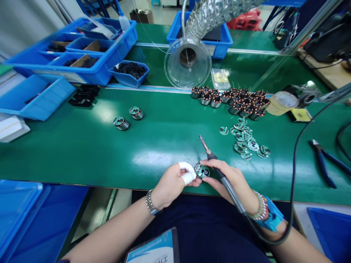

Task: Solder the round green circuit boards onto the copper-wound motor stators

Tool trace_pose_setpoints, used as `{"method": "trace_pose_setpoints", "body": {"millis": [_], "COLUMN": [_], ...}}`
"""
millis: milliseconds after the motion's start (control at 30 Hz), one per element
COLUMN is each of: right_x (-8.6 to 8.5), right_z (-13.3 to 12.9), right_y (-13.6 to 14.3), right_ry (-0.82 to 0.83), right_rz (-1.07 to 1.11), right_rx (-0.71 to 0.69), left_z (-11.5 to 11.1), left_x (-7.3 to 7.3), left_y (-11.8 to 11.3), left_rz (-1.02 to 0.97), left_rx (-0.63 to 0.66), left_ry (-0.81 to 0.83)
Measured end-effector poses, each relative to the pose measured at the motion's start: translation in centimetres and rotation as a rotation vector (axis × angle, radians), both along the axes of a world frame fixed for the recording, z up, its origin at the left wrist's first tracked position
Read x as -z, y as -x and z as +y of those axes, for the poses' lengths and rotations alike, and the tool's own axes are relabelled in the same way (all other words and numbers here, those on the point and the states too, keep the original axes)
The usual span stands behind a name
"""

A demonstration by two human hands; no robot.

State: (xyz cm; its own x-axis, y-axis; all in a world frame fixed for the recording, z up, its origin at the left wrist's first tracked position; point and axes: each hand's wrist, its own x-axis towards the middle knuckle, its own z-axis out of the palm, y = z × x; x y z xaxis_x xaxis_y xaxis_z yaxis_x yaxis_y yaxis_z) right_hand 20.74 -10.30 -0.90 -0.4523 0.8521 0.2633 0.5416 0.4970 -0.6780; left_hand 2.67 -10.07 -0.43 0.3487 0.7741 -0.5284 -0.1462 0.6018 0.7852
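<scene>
We are using the clear round plastic hood (175,67) as landmark. Nearer us than the hood, close to the front edge of the glossy green surface (90,157), our left hand (168,187) and right hand (237,179) are steadying a round part with a green circuit-board face (203,171). The left fingers are pinching narrowly at its side, two of them wearing white fabric-like covers (188,177). The right fingers are touching its other side while that hand is also holding a slim soldering iron with a dark handle (229,188), metal tip pointing away from us.

Right of the hood, copper-wound metal cores (241,100) are standing grouped; nearer us than those, loose round green boards (242,138) are lying heaped. Left of the hood and nearer, two board-topped metal cylinders (128,118) are resting.

Risks we are judging: the right hand is doing two jobs, so a wrist roll could be swinging the tip into the left fingers or scorching the board face; we cannot tell if it is hot. The thick black cable (294,171) could be tugging the handle off line. Weak pinching, with covers dulling touch, could be letting the part slip or tilt.
</scene>
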Motion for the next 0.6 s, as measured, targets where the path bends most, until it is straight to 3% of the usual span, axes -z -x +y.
{"method": "trace_pose_setpoints", "body": {"millis": [167, 367, 600], "right_x": [0.1, 0.1, 0.2], "right_z": [0.0, -0.3, -0.2], "right_y": [0.0, 0.1, 0.2], "right_ry": [-0.024, -0.027, -0.042], "right_rz": [-0.012, -0.008, 0.009], "right_rx": [-0.007, -0.004, -0.002], "left_z": [0.6, 0.1, 0.0], "left_x": [0.0, 0.0, 0.7], "left_y": [0.7, 1.4, 1.3], "left_rz": [0.078, 0.544, 0.746], "left_rx": [0.101, 0.231, 0.254], "left_ry": [-0.063, -0.578, -0.892]}}
